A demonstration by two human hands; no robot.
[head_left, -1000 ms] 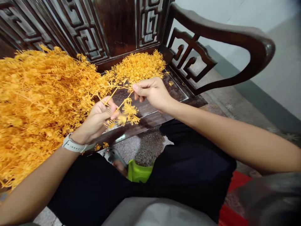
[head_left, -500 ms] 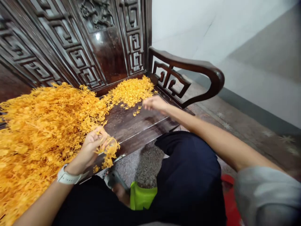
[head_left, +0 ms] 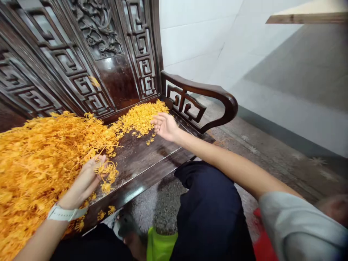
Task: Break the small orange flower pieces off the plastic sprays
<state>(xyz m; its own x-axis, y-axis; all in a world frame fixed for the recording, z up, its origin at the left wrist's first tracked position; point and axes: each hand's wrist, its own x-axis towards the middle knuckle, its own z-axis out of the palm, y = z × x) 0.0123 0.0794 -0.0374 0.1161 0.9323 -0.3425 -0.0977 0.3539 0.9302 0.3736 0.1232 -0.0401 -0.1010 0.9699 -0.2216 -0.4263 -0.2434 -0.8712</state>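
A large heap of yellow-orange plastic-looking flower pieces [head_left: 49, 156] covers the left side of a dark wooden bench [head_left: 144, 152]. My left hand [head_left: 91, 174], with a pale watch band at the wrist, is closed around a small bunch of yellow pieces [head_left: 107, 175] at the heap's right edge. Farther back on the seat lies a smaller yellow pile [head_left: 144, 116]. Beside its right edge is my right hand [head_left: 165, 127], fingers apart and palm partly showing, with nothing visible in it. One blurred yellow piece [head_left: 94, 81] shows against the carved backrest.
A curved wooden armrest [head_left: 212, 90] stands behind my right forearm. Loose yellow pieces [head_left: 101, 215] lie at the bench's front edge. Below are a bright green plastic object [head_left: 161, 244] and a red object [head_left: 263, 237] at lower right. A white wall rises behind.
The view has shifted. My right hand has opened from a closed pose near the small pile. A blurred yellow piece now appears before the backrest. My left hand still holds its bunch.
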